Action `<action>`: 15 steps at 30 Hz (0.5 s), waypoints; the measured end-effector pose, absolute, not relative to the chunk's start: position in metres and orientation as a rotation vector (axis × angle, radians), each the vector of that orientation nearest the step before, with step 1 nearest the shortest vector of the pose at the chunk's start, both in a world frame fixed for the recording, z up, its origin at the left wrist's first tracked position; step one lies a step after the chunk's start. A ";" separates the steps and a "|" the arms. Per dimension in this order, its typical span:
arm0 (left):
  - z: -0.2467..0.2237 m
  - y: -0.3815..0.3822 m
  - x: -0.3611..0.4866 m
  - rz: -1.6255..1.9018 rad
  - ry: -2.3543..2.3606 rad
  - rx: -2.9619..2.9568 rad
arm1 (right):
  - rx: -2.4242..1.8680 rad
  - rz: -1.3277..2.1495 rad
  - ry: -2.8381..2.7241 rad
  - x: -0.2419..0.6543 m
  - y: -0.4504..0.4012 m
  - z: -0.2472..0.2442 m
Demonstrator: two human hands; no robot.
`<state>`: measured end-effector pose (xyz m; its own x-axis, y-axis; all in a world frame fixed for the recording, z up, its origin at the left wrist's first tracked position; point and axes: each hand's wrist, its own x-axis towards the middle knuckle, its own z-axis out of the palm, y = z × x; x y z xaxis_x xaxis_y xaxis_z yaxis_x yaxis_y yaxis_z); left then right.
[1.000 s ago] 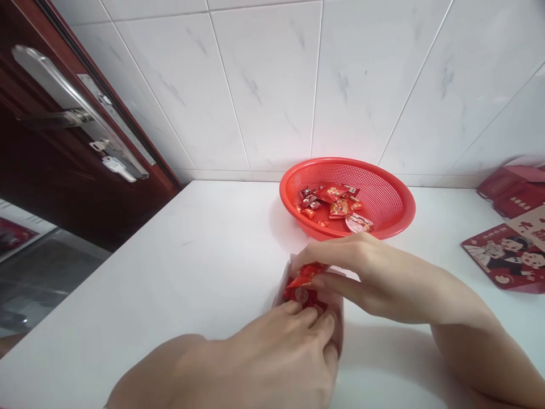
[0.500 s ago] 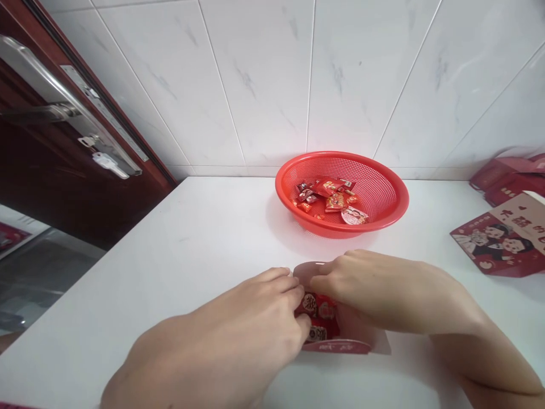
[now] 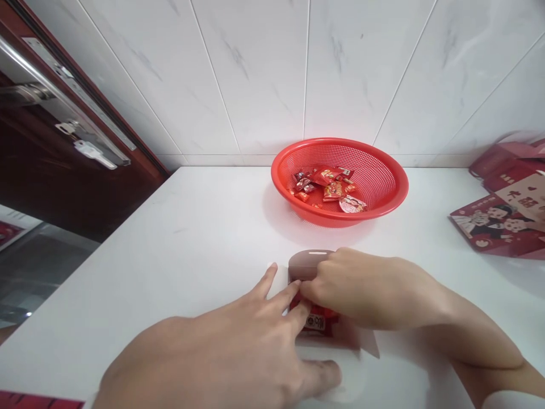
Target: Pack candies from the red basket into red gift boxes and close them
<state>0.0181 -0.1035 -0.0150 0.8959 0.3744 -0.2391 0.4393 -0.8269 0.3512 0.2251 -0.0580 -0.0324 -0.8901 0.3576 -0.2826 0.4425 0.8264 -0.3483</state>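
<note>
Presently: box (image 3: pixel 330 342) unclosed, red packets (image 3: pixel 315 322) inside; wrapped sweets (image 3: pixel 332 190) remain in colander (image 3: pixel 389 196); left hand (image 3: pixel 251 346), fingers spread; right hand (image 3: pixel 357 289) curled, pinch unclear.

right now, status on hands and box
Left hand spread partly over open box. Right hand curled at its opening. Red packets inside. Red basket beyond, apart from hands.

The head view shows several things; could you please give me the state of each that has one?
Small box: open, red packets inside
Left hand: fingers spread at the box's opening
Right hand: fingers curled at the box; grip unclear
Red basket: upright, holding wrapped packets
Keys: hanging on the door
Printed box: partly out of frame; closure unclear
</note>
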 end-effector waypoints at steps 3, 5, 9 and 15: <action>-0.015 -0.106 0.019 -0.202 0.671 2.585 | 0.615 -0.634 2.741 0.222 -0.057 -0.035; -0.014 -0.107 0.019 -0.191 0.736 2.539 | 0.571 -0.618 2.714 0.219 -0.056 -0.036; -0.012 -0.108 0.019 -0.183 0.766 2.514 | 0.521 -0.545 2.665 0.211 -0.054 -0.039; -0.011 -0.110 0.018 -0.189 0.791 2.514 | 0.476 -0.488 2.736 0.215 -0.055 -0.038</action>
